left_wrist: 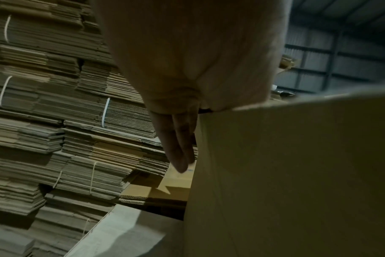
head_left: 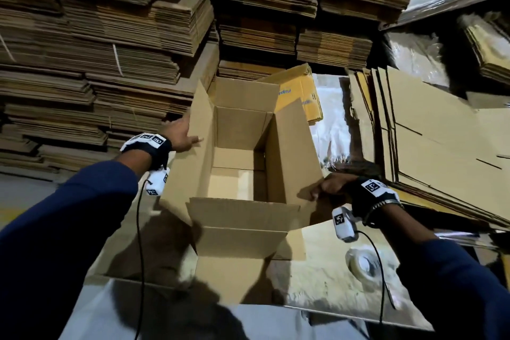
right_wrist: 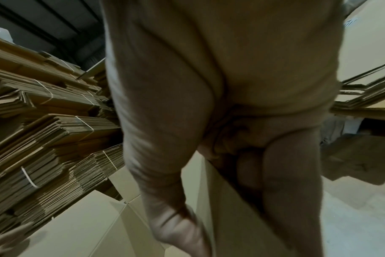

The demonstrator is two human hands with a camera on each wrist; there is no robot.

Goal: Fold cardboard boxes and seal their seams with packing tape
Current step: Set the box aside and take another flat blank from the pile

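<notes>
Cardboard box [head_left: 242, 146] open-topped, floor half in shadow, left hand [head_left: 179, 132] pinching left flap, right hand [head_left: 334, 185] gripping right flap

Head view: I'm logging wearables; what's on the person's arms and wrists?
Dark blue long sleeves. Each wrist has a black strap with white coded markers, a white camera unit beneath and a black cable. Right wrist: metal bracelet.

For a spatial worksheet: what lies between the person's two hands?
The open cardboard box, left hand and right hand each holding a side flap, in the head view.
</notes>
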